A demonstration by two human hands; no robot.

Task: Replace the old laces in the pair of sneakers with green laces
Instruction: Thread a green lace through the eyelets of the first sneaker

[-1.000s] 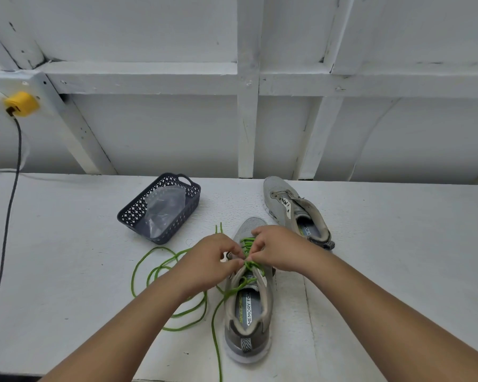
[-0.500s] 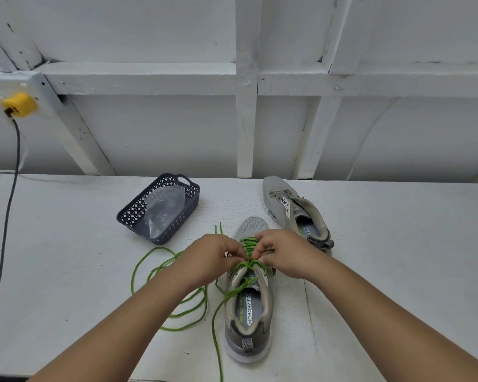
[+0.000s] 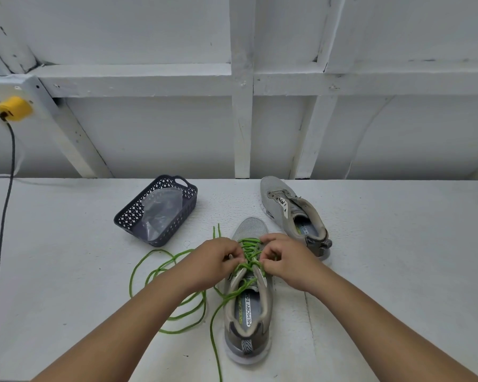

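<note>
1. The left hand (image 3: 220,261) has its fingers curled in and pinching the green lace (image 3: 249,253) at the left eyelet row of the near sneaker (image 3: 248,304); the right hand (image 3: 284,257) is curled the same way, its grip closed on the lace at the right eyelet row. Exactly which eyelet each works is hidden by the knuckles.

2. The near sneaker stands on the white worktop (image 3: 384,244) at 6 o'clock, toe pointing to 12. Green crossings cover the front eyelets; the ones nearer the collar look unlaced.

3. The lace is thin, limp cord, light and probably a little slick. It is best held close to its stiff tip for threading, then pulled evenly from both sides. Its loose length lies coiled on the worktop at 9 o'clock of the shoe and could snag or knot if tugged hard.

4. The shoe's mesh upper is soft and light, so it may slide when the lace is pulled; steadying it at the eyelet strip seems wise.

5. The second sneaker (image 3: 293,213) lies at 1 o'clock, no lace visible in it.

6. A dark plastic basket (image 3: 189,201) holding a clear bag (image 3: 162,212) sits at 11 o'clock.
</note>
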